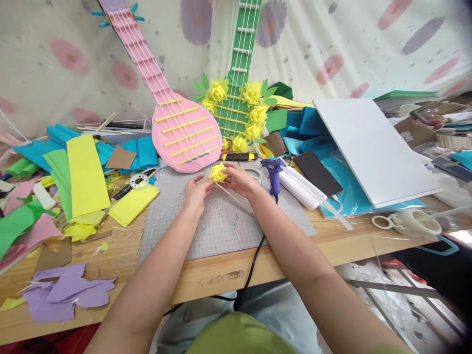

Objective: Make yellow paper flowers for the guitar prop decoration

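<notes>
A small yellow paper flower (218,172) on a thin wooden stick (235,199) is held above the grey cutting mat (173,231). My left hand (196,193) pinches the flower's lower left side with thumb and fingertips. From the right, my right hand (239,180) has its fingers closed on the flower's edge. The stick slants down to the right beneath my right wrist. Just behind the hands stand a pink paper lute shape (188,130) and a green one (230,110) trimmed with yellow flowers. A blue glue gun (273,174) stands right of my right hand.
Yellow paper (87,172), purple paper scraps (68,291) and a tape roll (139,181) lie on the left. A black phone (317,173), a white board (372,150) and scissors (383,222) are on the right. A black cable (254,260) hangs over the front edge.
</notes>
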`<state>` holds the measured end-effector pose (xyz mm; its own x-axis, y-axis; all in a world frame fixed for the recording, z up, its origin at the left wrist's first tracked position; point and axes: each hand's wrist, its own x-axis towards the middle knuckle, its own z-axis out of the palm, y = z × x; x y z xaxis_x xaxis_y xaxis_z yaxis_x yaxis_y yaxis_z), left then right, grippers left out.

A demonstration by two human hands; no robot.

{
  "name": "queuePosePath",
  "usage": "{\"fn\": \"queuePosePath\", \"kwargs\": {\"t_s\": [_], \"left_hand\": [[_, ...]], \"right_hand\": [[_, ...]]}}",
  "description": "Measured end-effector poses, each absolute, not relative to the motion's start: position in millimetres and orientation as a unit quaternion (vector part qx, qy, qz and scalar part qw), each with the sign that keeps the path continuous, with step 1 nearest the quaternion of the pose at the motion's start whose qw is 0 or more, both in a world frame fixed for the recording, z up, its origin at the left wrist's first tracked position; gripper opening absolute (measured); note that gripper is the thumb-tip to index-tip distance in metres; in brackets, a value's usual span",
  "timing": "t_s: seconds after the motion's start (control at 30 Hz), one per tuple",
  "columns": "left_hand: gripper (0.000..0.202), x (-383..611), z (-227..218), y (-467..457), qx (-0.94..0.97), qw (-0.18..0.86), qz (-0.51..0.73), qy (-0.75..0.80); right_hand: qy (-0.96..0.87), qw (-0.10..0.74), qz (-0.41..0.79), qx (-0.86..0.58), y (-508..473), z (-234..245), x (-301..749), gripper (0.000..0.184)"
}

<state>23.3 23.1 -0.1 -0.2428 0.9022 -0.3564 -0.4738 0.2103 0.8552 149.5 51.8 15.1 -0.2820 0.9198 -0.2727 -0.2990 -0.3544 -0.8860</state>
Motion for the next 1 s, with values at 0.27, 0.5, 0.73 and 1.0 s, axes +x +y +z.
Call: {"fn": "queuePosePath", "kwargs": {"t_s": [0.27,0.5,0.73,1.0], "left_hand": [[0.030,24.8,6.9,19.0,0.198,0.593,0.591,0.510],[0.024,23.0,5.7,20.7,0.169,0.627,0.591,0.478],[0.036,25.3,5.7,21.4,0.163,0.614,0.603,0.483],[0.041,27.8,2.7,25.3,0.132,0.630,0.608,0.464]], "right_hand": [[-0.363,0.440,0.706,-0.420,52.3,10.8,149.2,0.030],[-0.292,0.443,0.768,-0.358,52.4,5.7,149.1,0.017],[-0.289,0.438,0.773,-0.356,51.4,6.7,149.2,0.018],[-0.303,0.450,0.766,-0.345,50.0,8.0,148.2,0.027]]}}
